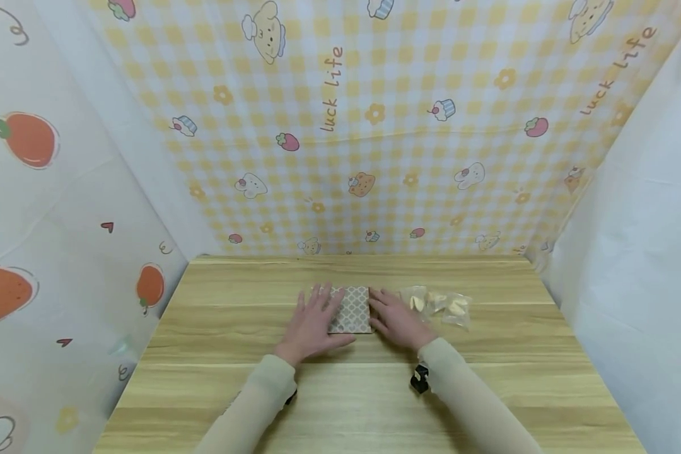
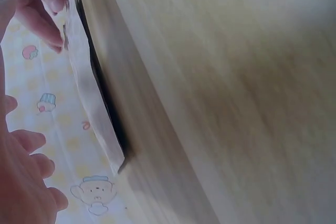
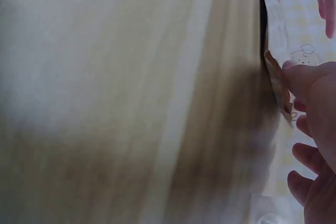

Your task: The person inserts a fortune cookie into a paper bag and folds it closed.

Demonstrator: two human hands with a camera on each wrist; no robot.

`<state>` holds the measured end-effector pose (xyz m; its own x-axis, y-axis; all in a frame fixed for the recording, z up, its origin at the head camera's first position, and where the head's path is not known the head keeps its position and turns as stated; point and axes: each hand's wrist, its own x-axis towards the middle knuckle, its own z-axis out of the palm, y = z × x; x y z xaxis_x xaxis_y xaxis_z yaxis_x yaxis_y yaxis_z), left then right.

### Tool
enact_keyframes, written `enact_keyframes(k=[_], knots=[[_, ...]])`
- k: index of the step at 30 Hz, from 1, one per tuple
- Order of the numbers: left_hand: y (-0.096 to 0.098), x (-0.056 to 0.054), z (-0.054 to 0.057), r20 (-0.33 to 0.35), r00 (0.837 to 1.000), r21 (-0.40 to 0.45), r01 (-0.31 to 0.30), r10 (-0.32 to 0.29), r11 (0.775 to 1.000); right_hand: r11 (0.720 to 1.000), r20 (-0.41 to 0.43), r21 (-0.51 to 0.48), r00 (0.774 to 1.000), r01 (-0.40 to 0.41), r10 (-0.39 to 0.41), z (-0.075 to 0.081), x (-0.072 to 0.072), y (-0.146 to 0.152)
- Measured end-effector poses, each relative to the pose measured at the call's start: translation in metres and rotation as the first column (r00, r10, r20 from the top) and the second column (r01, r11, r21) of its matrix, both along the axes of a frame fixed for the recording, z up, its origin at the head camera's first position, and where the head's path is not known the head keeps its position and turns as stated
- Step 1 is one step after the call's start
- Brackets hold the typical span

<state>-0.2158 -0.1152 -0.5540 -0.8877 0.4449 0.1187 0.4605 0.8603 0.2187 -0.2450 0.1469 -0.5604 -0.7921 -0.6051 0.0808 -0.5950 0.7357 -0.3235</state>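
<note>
A flat paper packet [image 1: 354, 310] with a grey-and-white lattice pattern lies on the wooden table. My left hand [image 1: 313, 325] is spread over its left part, fingertips near the far edge and thumb by the near edge. In the left wrist view the packet [image 2: 94, 98] shows as a thin, pale, slightly wavy side. My right hand [image 1: 400, 320] is at its right end. In the right wrist view that hand's thumb [image 3: 304, 77] touches a raised brown edge [image 3: 278, 80] of the packet. The other fingers are slightly bent, apart from the thumb.
Just right of my right hand lie several small clear wrappers [image 1: 456, 309] with pale yellowish pieces inside. The light wooden table [image 1: 363, 397] meets a yellow checked cloth backdrop [image 1: 340, 214] behind. Printed and white cloths hang at the left and right sides.
</note>
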Motion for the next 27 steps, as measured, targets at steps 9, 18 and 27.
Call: enact_keyframes(k=[9,18,27], knots=[[0.014,-0.002,0.003,0.028,0.998,0.027,0.053,-0.054,0.998,0.999,-0.021,0.043,1.000,0.008,-0.007,-0.009,0.000,0.001],[0.029,-0.013,0.018,0.135,0.982,-0.023,0.137,-0.132,0.990,0.999,0.019,0.024,0.999,0.037,-0.037,-0.012,0.003,0.001],[0.049,-0.035,0.032,0.249,0.959,-0.142,0.176,-0.136,0.974,0.999,0.007,-0.047,1.000,0.011,-0.011,-0.016,0.001,0.004]])
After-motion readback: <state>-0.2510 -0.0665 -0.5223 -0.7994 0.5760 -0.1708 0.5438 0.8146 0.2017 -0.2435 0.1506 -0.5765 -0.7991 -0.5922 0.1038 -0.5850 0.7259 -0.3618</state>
